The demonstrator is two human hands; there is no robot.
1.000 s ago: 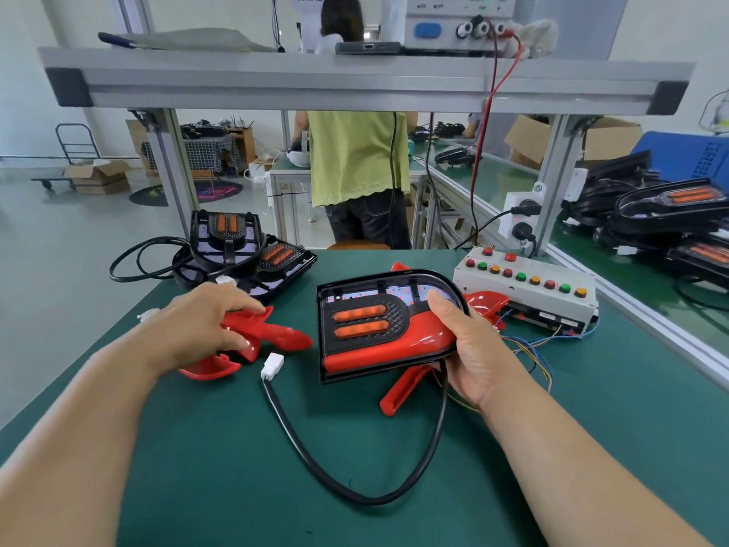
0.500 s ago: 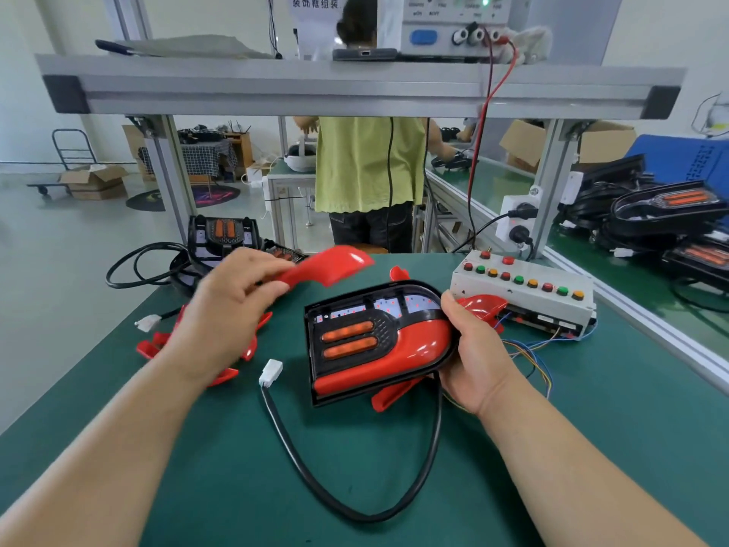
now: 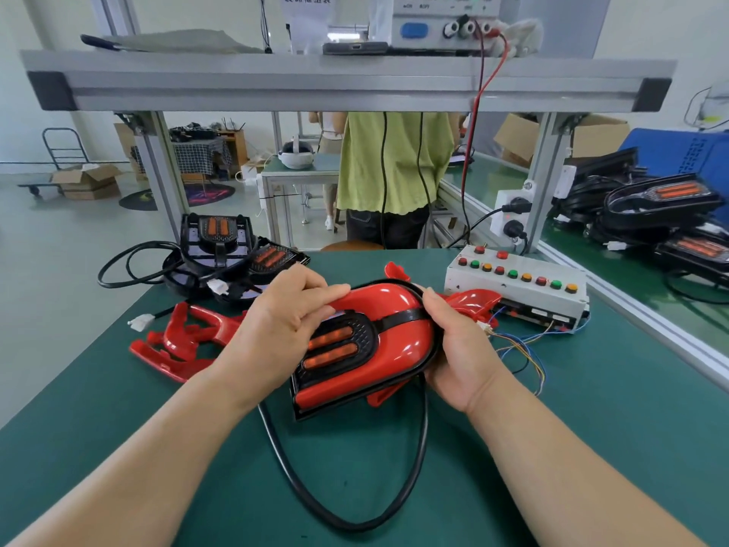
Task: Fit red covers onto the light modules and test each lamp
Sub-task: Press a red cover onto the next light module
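The green bench mat fills the lower half of the frame. At its centre I hold the light module tipped up off the mat. Its black cable loops down toward the bottom edge. The plug end runs behind my left forearm, so I can't tell where it lies.

My right hand grips the module's rounded end, with the thumb up on the black rim. My left hand curls over the upper red cover, fingertips on its top edge, pressing it into the bay above the black centre bar. The lower red cover already sits in its own bay.

So I judge this module nearly dressed, though I can't see whether the upper cover has clicked fully home. Testing still looks to be ahead, since no lead from this module is seen reaching the button box at centre right. In the upper left, the stack of bare modules still has no red on it. Loose spare covers lie at centre left, and another red cover pokes out beyond my right hand. A white connector lies just left of the spares.

A second ago my left hand was down on the spares, picking one up. Half a second ago it carried that cover in the air, and the upper bay showed its pale board. Now the cover lies over that bay. My right hand has kept its hold on the same end.
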